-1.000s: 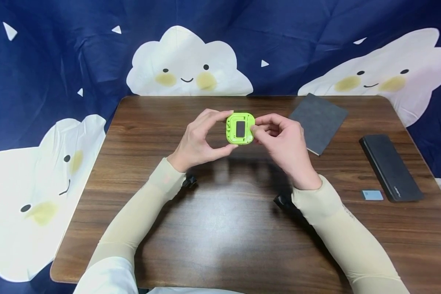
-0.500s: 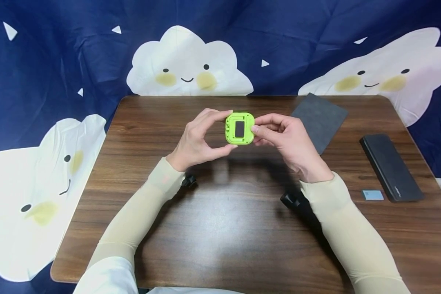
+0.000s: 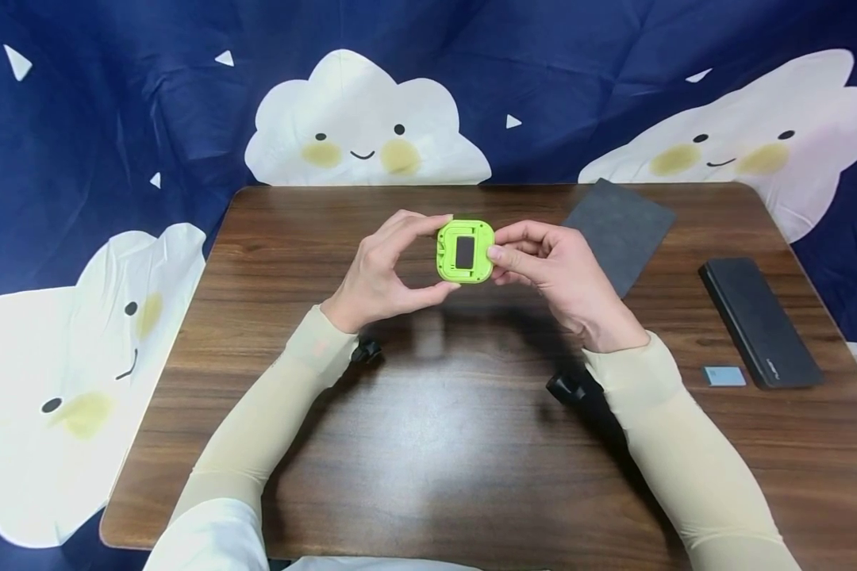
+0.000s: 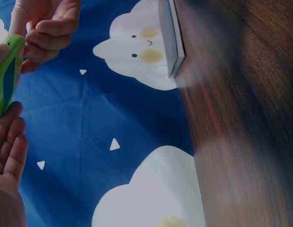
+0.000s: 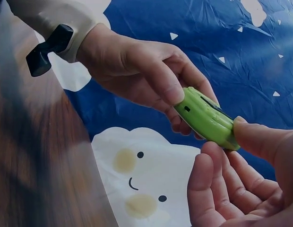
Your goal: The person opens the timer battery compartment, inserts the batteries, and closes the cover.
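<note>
A small lime-green device (image 3: 477, 274), a rounded square with a dark rectangle in its face, is held up above the table in the head view. My left hand (image 3: 382, 274) grips it at the top and bottom edges between fingers and thumb. My right hand (image 3: 560, 270) pinches its right edge, the thumb on the near face and the fingers behind. The right wrist view shows the green device (image 5: 208, 118) edge-on, with a small dark hole in its side. In the left wrist view the device (image 4: 9, 75) is cut off by the frame's edge.
A dark grey flat sheet or thin book (image 3: 624, 230) lies at the back right. Further right are a long black case (image 3: 760, 325) and a small light-blue block (image 3: 724, 376). Behind the wooden table (image 3: 414, 476) hangs a blue cloth (image 3: 543, 47) with white clouds.
Over the last second my right wrist has swung a little to the right, and the right fingers have shifted on the device's edge. My left hand and the device have barely moved.
</note>
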`<state>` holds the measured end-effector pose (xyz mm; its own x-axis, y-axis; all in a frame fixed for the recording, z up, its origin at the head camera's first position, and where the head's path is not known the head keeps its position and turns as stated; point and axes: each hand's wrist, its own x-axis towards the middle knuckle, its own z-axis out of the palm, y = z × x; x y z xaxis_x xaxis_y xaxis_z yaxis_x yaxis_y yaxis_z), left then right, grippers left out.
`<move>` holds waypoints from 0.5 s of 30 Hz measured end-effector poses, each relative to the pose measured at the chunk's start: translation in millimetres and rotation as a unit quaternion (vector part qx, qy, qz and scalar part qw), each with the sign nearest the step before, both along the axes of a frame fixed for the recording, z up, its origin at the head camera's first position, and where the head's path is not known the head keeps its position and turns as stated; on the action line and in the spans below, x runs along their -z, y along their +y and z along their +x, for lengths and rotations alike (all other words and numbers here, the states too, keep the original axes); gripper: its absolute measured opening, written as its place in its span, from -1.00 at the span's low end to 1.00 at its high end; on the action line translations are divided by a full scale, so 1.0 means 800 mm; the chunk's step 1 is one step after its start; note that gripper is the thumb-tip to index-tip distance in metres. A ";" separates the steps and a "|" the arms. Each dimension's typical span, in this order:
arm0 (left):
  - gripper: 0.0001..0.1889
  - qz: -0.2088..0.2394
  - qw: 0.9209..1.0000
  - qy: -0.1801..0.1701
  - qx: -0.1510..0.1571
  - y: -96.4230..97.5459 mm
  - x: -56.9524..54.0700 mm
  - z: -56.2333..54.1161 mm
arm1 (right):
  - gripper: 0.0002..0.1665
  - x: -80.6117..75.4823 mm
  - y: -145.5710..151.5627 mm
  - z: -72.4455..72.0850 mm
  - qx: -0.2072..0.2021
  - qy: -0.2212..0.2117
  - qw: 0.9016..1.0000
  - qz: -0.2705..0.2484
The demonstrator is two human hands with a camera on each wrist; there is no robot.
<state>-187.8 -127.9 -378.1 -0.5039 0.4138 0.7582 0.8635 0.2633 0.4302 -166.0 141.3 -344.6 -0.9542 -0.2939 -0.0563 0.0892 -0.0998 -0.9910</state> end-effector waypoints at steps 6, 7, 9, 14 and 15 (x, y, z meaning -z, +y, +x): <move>-0.21 0.001 1.000 0.000 -0.003 0.000 0.000 0.000 | -0.72 -0.002 0.000 0.000 -0.003 0.014 1.000 0.025; -0.21 0.002 1.000 0.001 -0.004 0.000 0.000 -0.001 | -0.71 -0.003 -0.001 0.000 -0.003 0.025 0.999 0.044; -0.21 0.006 1.000 0.002 -0.007 -0.001 -0.001 -0.001 | -0.69 -0.003 -0.002 0.001 0.000 0.056 0.994 0.092; -0.22 0.014 1.000 0.002 -0.011 -0.002 -0.001 -0.001 | -0.68 0.001 -0.007 0.008 0.038 0.155 0.962 0.221; -0.22 0.014 1.000 0.002 -0.010 -0.002 0.000 -0.001 | -0.69 0.003 -0.008 0.009 0.049 0.174 0.953 0.241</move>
